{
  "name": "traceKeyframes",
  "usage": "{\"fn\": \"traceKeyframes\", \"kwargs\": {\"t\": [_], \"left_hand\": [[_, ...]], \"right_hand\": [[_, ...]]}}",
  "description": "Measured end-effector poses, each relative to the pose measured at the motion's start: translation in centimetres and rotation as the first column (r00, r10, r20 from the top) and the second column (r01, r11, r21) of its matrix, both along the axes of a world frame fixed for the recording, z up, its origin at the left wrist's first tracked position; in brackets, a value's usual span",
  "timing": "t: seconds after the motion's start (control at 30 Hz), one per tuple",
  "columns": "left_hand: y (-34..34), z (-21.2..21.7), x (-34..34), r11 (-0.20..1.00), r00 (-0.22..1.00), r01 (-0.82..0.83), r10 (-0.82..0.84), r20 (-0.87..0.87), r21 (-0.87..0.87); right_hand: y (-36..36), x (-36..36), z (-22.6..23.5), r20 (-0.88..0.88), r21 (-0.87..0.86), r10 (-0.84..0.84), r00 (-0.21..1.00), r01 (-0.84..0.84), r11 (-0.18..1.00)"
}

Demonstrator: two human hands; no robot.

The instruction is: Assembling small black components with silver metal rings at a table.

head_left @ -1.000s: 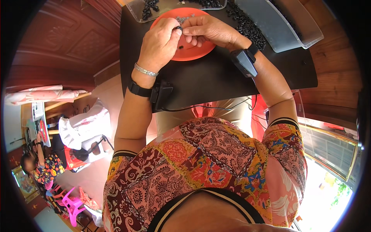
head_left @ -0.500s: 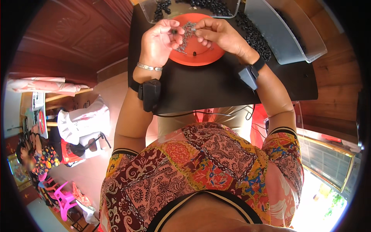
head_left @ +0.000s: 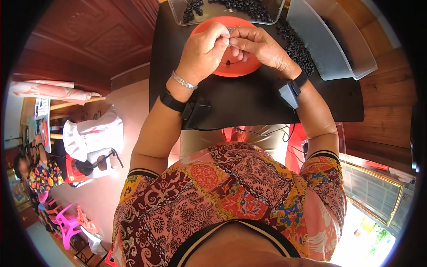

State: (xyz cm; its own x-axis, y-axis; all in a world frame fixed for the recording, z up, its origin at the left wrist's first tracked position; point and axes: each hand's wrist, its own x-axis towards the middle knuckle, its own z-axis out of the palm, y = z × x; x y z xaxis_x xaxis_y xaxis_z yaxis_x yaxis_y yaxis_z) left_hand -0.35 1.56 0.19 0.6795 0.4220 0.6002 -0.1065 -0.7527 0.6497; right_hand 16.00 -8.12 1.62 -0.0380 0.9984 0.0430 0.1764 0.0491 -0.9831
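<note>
Over a round orange-red plate [head_left: 242, 70], my two hands meet fingertip to fingertip. My left hand [head_left: 205, 52] is closed, thumb and forefinger pressed together; the small black part seen in it a moment ago is hidden by its fingers. My right hand [head_left: 261, 45] pinches at the same spot, thumb against forefinger, and whatever it grips is too small and covered to name. A few small silver metal pieces [head_left: 231, 30] show on the plate behind the fingers; the hands cover others. One small black part [head_left: 228, 62] lies on the plate below them.
A clear plastic bin [head_left: 179, 18] with black parts stands at the back of the black table [head_left: 231, 104]. More loose black parts [head_left: 299, 53] are heaped right of the plate, beside a grey translucent bin [head_left: 327, 60]. A cable [head_left: 258, 135] hangs along the table's near edge.
My left hand has moved right and turned inward, carrying the small black part, and its fingers have closed against my right hand's fingertips. My right hand stays nearly in place.
</note>
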Motion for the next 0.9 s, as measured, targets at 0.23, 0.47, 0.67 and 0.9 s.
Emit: {"fn": "traceKeyframes", "kwargs": {"t": [0.23, 0.47, 0.67, 0.9], "left_hand": [[-0.5, 0.6, -0.1, 0.997, 0.999, -0.029, 0.032, -0.036, 0.066], [-0.1, 0.1, 0.0, 0.987, 0.99, -0.067, 0.084, -0.112, 0.144], [0.0, -0.3, 0.2, 0.995, 0.994, -0.09, 0.092, -0.061, 0.042], [1.2, -1.1, 0.1, 0.966, 0.998, -0.059, 0.049, -0.047, -0.253]], "right_hand": [[-0.3, 0.4, 0.8, -0.033, -0.036, 0.014, 0.999, -0.015, 0.999], [-0.3, -0.1, 0.8, 0.02, -0.069, -0.006, 1.0, 0.008, 0.998], [-0.4, -0.5, 0.5, 0.113, -0.031, -0.053, 0.992, 0.057, 0.998], [-0.4, -0.4, 0.2, 0.244, 0.191, -0.13, 0.961, 0.084, 0.978]]}}
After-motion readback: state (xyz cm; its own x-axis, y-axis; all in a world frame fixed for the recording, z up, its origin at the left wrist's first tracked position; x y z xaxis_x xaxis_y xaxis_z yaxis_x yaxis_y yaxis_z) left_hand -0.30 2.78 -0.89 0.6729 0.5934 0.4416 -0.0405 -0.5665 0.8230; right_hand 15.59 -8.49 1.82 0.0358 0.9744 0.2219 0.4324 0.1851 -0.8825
